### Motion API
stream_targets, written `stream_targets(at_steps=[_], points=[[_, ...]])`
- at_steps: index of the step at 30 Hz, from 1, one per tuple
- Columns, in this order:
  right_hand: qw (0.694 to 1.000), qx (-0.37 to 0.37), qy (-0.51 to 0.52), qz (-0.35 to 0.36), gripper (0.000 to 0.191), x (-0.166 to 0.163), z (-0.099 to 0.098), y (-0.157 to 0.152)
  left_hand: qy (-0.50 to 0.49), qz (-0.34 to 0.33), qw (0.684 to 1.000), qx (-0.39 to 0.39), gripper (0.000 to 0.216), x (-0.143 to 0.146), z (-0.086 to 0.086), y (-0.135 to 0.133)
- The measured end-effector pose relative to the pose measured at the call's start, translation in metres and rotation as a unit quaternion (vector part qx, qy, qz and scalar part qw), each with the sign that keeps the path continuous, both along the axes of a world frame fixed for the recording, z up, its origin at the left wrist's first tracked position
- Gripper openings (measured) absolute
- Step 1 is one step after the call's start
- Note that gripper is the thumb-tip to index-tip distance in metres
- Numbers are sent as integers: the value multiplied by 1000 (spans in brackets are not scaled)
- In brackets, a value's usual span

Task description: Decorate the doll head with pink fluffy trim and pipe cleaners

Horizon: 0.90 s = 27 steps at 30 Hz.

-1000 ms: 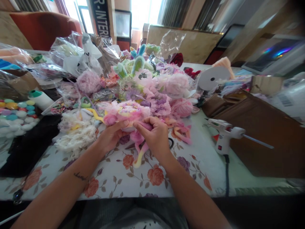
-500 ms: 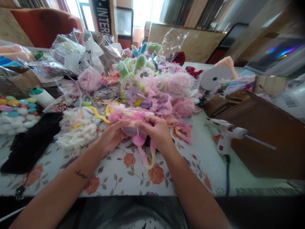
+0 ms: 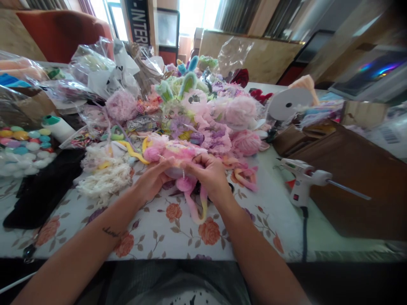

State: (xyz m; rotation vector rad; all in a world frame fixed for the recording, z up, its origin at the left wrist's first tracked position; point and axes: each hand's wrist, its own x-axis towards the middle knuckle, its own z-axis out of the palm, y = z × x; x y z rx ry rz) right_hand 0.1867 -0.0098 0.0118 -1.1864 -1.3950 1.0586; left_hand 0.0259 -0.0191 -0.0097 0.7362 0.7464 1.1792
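Observation:
Above the flowered tablecloth (image 3: 143,237) I hold a fluffy pink and yellow plush piece (image 3: 182,149) between both hands. My left hand (image 3: 154,176) pinches its left side with the thumb on top. On its right side, my right hand (image 3: 210,173) grips with thumb and bent fingers. A short white bead string (image 3: 183,173) shows between the hands. Below hang a pink pom-pom (image 3: 185,184) and a pink-yellow fuzzy strip (image 3: 199,219) bent in a loop. Dark handles, perhaps of scissors, are mostly hidden behind my right hand.
A white glue gun (image 3: 300,178) stands at right by a brown cardboard box (image 3: 359,182). Heaped pink yarn (image 3: 246,142), plush pieces and plastic bags lie ahead. Cream lacy trim (image 3: 103,184), a black pouch (image 3: 47,190) and colored pom-poms (image 3: 27,148) are left.
The view has shifted slightly. My left fingers have moved a little on the plush piece, and its fluffy left part shows more. My right hand keeps its grip.

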Motion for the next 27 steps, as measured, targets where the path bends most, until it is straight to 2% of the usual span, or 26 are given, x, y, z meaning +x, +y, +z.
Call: stream_targets(at_steps=[7, 15, 20, 27], points=[[998, 39, -43, -11, 37, -6, 0, -5, 81, 19, 996, 36, 21, 4, 1, -3], [998, 48, -31, 17, 29, -5, 1, -7, 14, 47, 999, -17, 16, 1, 1, 0], [999, 27, -19, 26, 30, -6, 2, -7, 13, 54, 998, -26, 16, 2, 1, -1], [995, 35, -89, -14, 41, -6, 4, -8, 13, 36, 999, -33, 19, 0, 2, 0]])
